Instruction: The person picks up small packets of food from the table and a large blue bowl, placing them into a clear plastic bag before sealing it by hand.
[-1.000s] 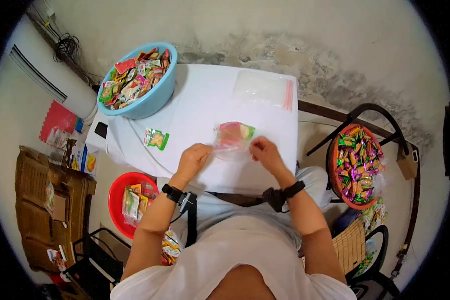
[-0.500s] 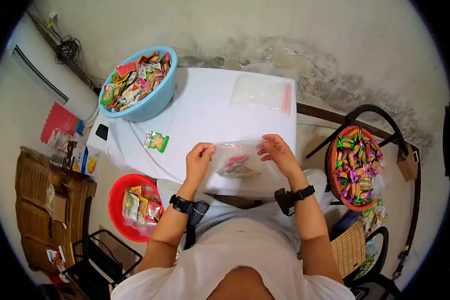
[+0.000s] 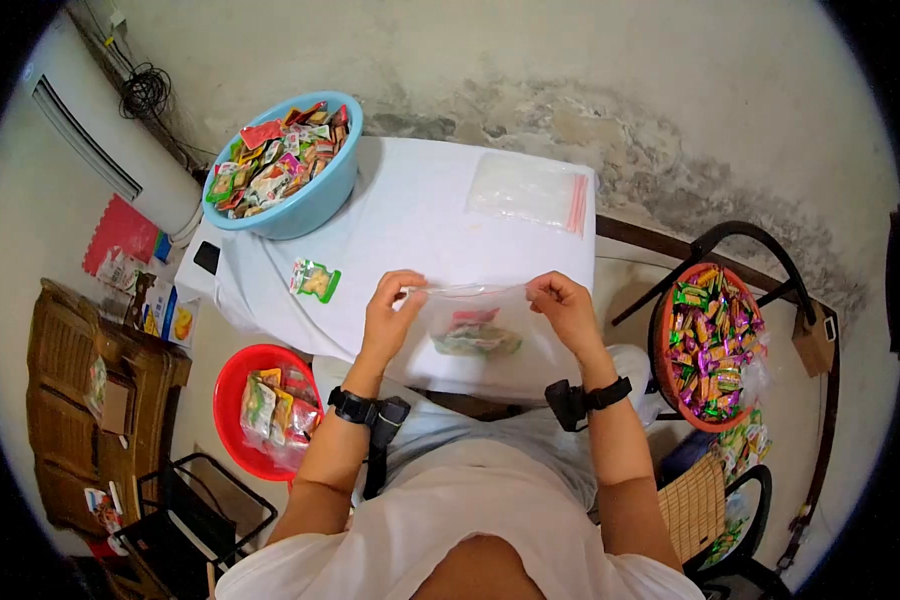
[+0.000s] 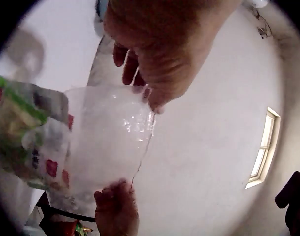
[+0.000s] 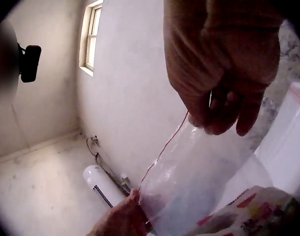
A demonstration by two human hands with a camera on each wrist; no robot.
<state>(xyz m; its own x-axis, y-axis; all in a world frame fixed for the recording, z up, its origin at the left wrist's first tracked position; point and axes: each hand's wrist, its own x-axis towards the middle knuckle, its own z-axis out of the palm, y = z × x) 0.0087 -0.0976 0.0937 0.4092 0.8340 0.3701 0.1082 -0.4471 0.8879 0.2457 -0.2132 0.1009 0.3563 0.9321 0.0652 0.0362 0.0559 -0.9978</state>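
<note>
The head view showed a clear zip bag [image 3: 510,318] held up over the white table [image 3: 400,220], with snack packets [image 3: 475,342] down at its bottom. The left hand [image 3: 392,308] pinched one top corner and the right hand [image 3: 568,308] pinched the other. The right wrist view best showed the thin red line along the bag's top, and only the wrist views showed a window [image 4: 263,147]. A blue tub [image 3: 310,212] was heaped with little snacks [image 3: 270,165], a red tub [image 3: 228,400] had filled bags [image 3: 280,410], and an orange tub [image 3: 708,424] had shiny sweets [image 3: 710,345]. A second earlier, the packets lay past the hands, and the hands were closer together
</note>
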